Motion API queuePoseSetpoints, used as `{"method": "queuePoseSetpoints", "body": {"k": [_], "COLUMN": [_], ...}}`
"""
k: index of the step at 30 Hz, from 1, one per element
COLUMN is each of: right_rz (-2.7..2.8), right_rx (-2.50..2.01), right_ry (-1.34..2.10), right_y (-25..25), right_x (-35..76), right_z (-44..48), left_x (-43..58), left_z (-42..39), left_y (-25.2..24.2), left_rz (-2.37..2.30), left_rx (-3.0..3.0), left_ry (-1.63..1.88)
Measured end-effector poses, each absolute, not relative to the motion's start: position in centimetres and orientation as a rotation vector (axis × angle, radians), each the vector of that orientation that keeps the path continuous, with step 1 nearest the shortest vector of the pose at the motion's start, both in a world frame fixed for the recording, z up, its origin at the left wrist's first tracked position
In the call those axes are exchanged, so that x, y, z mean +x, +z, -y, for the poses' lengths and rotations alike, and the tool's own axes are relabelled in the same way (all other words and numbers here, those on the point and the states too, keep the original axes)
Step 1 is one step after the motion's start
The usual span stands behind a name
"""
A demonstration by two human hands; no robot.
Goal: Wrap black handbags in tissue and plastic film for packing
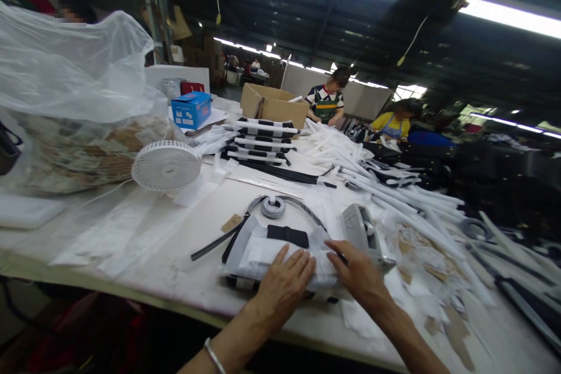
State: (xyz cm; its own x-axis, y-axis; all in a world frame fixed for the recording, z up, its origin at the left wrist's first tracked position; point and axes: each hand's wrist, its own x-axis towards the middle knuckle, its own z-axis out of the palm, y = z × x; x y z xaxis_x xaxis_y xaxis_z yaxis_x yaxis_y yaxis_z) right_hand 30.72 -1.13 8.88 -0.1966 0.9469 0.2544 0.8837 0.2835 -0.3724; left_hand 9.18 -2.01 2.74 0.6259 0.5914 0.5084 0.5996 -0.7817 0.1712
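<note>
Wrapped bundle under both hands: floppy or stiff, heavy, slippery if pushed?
Probably floppy: the wrapped bundle lies flat and its white wrap creases under the left hand and right hand. Likely light for its size: thin, mostly sheet wrap. It may slide on the smooth table when pushed.

Our left hand point(284, 286) and right hand point(360, 273) lie flat on a packet point(267, 252) wrapped in thin, glossy clear film, with matt white and black material showing through it. The counter point(175, 234) we work at looks matt white and smooth. The fan point(166, 165) is white ribbed plastic, and the big bag point(74, 64) is crinkled, shiny transparent plastic. We see a plain brown cardboard box point(274, 104), a grey plastic tape dispenser point(363, 229), rough brown and white paper scraps point(438, 272), and a thin bangle point(214, 355) with a metal gleam.
</note>
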Motion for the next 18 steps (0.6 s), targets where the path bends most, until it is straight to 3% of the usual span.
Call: {"method": "queuePoseSetpoints", "body": {"k": [4,8,12,18], "right_rz": [1.985,1.699,1.703,1.899], "right_rx": [-1.554,-1.673,-1.835,-1.988], "right_ry": [0.289,0.389,0.466,0.36], "right_y": [10.7,11.9,11.0,8.3], "right_x": [29.4,30.5,30.7,29.0], "right_z": [3.4,3.3,2.5,1.9], "left_x": [4.8,-1.1,-3.8,-2.9], "left_z": [2.4,1.4,0.0,-1.6], "left_y": [5.8,6.7,6.5,8.1], "left_rz": [1.138,1.781,2.238,2.394], "left_rx": [-2.745,-2.462,-2.558,-2.716], "left_ry": [-1.118,-1.457,-1.255,-0.765]}}
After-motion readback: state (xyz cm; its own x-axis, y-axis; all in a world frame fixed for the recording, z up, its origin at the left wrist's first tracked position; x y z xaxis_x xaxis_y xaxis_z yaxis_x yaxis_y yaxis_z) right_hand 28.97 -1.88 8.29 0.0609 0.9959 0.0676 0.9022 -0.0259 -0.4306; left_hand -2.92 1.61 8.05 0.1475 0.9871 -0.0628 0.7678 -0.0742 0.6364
